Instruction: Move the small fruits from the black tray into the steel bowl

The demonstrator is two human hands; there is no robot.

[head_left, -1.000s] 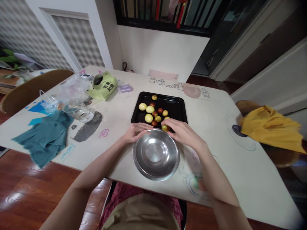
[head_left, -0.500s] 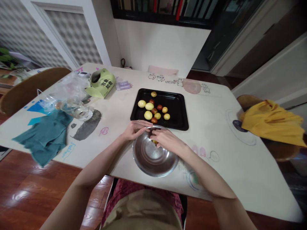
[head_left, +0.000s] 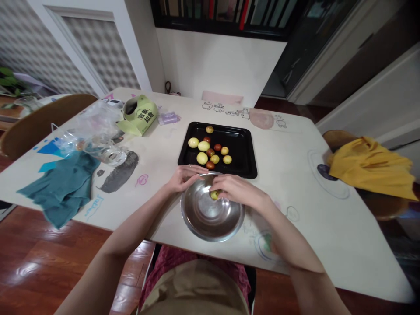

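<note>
A shiny metal bowl (head_left: 210, 223) stands at the near edge of the table. My left hand (head_left: 187, 178) is at its far left rim, fingers stretched along the outside and thumb over the edge, gripping it. Inside the bowl, my right hand (head_left: 234, 189) pinches a small yellow-green fruit (head_left: 215, 195) between thumb and fingers. Just beyond the bowl lies a black baking tray (head_left: 241, 151). On its left half are several fruits, among them a pale yellow one (head_left: 202, 158), a reddish-brown one (head_left: 210, 165) and a smaller yellow one (head_left: 227, 159).
To the left lie a teal cloth (head_left: 65, 186), a glass pitcher (head_left: 110, 151) on its side, clear plastic wrap and a green paper box (head_left: 141, 114). A purple packet (head_left: 169, 118) is near the box. Yellow fabric (head_left: 370, 168) hangs over a chair at the right.
My right hand has shifted slightly to the right and turned, so more of the small fruit in its fingers shows. My left hand stays at the rim.
</note>
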